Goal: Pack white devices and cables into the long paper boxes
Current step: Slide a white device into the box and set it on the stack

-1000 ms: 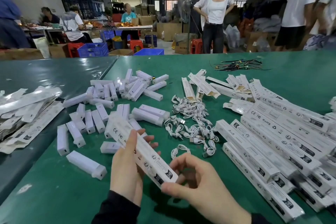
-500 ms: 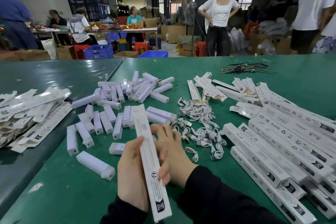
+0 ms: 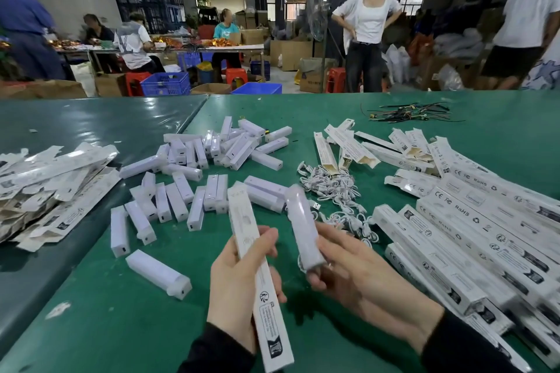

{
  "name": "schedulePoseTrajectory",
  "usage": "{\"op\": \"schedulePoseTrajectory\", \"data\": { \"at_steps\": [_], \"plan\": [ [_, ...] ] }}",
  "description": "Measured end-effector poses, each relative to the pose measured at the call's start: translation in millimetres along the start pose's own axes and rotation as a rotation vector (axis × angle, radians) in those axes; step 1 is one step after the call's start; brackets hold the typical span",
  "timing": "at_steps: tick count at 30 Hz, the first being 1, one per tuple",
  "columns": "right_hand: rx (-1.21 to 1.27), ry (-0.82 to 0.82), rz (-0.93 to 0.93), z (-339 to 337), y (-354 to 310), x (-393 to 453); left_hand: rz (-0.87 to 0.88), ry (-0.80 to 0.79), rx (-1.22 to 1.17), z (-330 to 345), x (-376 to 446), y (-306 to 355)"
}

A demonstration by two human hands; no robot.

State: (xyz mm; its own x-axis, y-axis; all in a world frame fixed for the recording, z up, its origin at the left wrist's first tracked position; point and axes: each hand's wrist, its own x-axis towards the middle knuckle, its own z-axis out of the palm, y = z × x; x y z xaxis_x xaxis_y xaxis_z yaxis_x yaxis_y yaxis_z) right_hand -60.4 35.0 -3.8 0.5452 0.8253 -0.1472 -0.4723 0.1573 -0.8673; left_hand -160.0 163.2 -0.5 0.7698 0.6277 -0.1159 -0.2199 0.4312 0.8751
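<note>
Above the green table [image 3: 91,321], left hand [image 3: 239,291] grips a long paper box [image 3: 257,269] lengthwise; beside it, right hand [image 3: 360,278] holds a white device [image 3: 303,227], fingers curled around its lower end.

blurred: white device [image 3: 304,225] | cut off: right boxes [image 3: 527,339] by frame edge

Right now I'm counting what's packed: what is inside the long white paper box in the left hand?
Its contents are hidden: the long white paper box shows only printed outer faces. The white device is outside it, in the right hand.
</note>
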Motion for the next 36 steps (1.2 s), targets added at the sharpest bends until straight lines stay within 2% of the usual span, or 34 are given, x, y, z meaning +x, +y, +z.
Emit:
{"op": "schedulePoseTrajectory", "data": {
  "at_steps": [2,6,8,10,12,15,17,19,23,25,27,31,36],
  "plan": [
    [-0.02,-0.077,0.04,-5,1,-13,0.002,0.015,0.071,1,0,-4],
    [-0.339,-0.163,0.048,-4,4,-25,-0.004,-0.057,0.15,3,-2,-3],
    [-0.471,-0.064,-0.01,-3,3,-24,-0.014,-0.087,0.18,3,-2,-3],
    [-0.575,0.112,-0.108,-5,-2,-22,-0.013,-0.127,0.259,3,-1,-5],
    [-0.54,0.215,-0.155,-8,-5,-22,-0.014,-0.199,0.312,5,-2,-9],
    [-0.53,0.213,-0.205,-12,-7,-23,-0.038,-0.319,0.315,11,-7,-13],
    [-0.59,0.211,-0.257,-13,-7,-23,-0.057,-0.344,0.333,13,-9,-15],
    [-0.573,0.284,-0.298,-16,-10,-23,-0.081,-0.318,0.352,13,-8,-15],
    [-0.282,0.52,-0.451,-30,-26,-25,-0.149,-0.33,0.291,13,-11,-11],
    [-0.132,0.559,-0.551,-38,-35,-27,-0.085,-0.369,0.309,13,-12,-10],
    [-0.044,0.531,-0.644,-40,-42,-28,-0.021,-0.396,0.33,12,-12,-9],
    [-0.122,0.469,-0.751,-36,-41,-27,-0.066,-0.554,0.287,14,-17,-7],
    [-0.286,0.506,-0.69,-37,-36,-24,-0.049,-0.688,0.283,15,-22,-9]
  ]
}}
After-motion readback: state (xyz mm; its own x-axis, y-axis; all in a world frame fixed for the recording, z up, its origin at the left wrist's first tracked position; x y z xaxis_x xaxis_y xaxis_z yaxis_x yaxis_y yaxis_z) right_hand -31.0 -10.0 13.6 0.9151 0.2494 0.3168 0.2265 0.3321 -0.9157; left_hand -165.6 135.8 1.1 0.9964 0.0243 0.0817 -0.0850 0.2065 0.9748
